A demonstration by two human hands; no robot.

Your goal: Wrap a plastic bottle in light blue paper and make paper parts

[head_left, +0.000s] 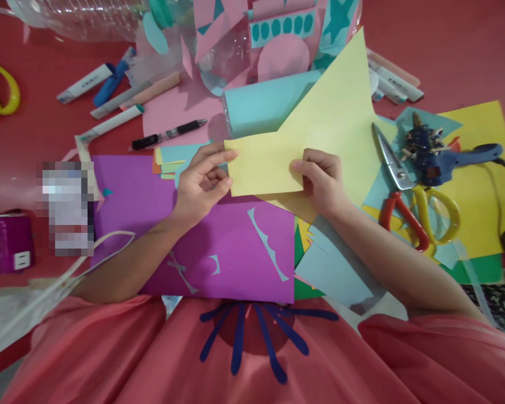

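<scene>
A small pale yellow paper rectangle (pixel 263 165) is stretched between my two hands, above the sheets on the table. My left hand (pixel 204 182) pinches its left edge between thumb and fingers. At the right edge, my right hand (pixel 322 177) grips it with the thumb on top and the fingers curled behind. A larger pale yellow sheet (pixel 340 95) with a pointed corner lies behind and partly under it. Beneath my left forearm is a purple sheet (pixel 244 247) with thin light-blue paper scraps (pixel 269 244) on it.
Scissors (pixel 398 168) with red and yellow handles and a blue glue gun (pixel 441 151) lie at right. A black pen (pixel 168 134) and several markers (pixel 86 83) are at upper left. Plastic bottles (pixel 88 17) and pink cut paper (pixel 284 59) stand at the back. A blurred-out object (pixel 69 207) lies left.
</scene>
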